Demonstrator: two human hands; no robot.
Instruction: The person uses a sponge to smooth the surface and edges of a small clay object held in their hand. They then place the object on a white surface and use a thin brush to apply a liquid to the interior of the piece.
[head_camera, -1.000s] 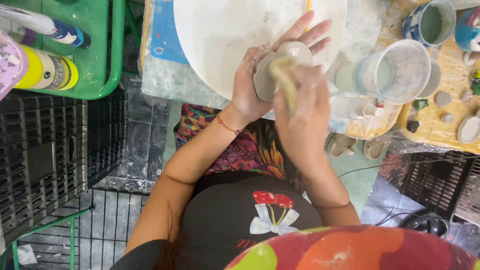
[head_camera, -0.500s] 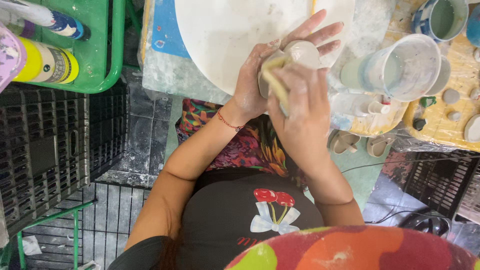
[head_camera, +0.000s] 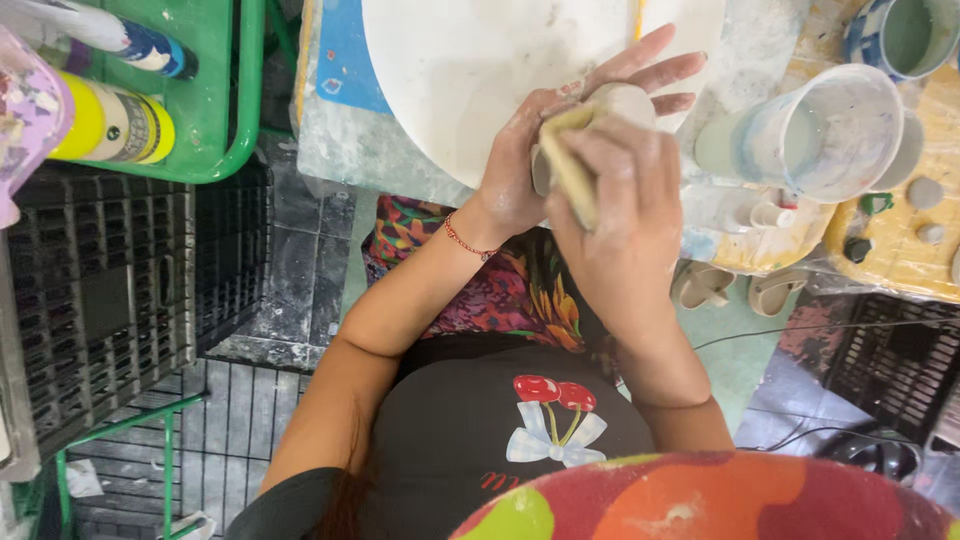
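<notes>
My left hand (head_camera: 540, 160) cradles a small pale clay pot (head_camera: 628, 100), its fingers spread out past it over the round white board (head_camera: 450, 70). My right hand (head_camera: 625, 215) presses a yellowish sponge (head_camera: 568, 165) against the side of the pot. Both hands are smeared with pale clay. A thin red bracelet (head_camera: 465, 240) circles my left wrist. Most of the pot is hidden between the two hands.
A clear plastic cup of cloudy water (head_camera: 825, 135) stands right of my hands, with a blue-rimmed cup (head_camera: 905, 35) behind it. A green tray (head_camera: 215, 110) with bottles sits at the left above black crates (head_camera: 110, 290). Small clay pieces (head_camera: 925, 192) lie on the yellow surface.
Both hands with the pot have shifted slightly up and right over the white board. The sponge has slid along the pot's side.
</notes>
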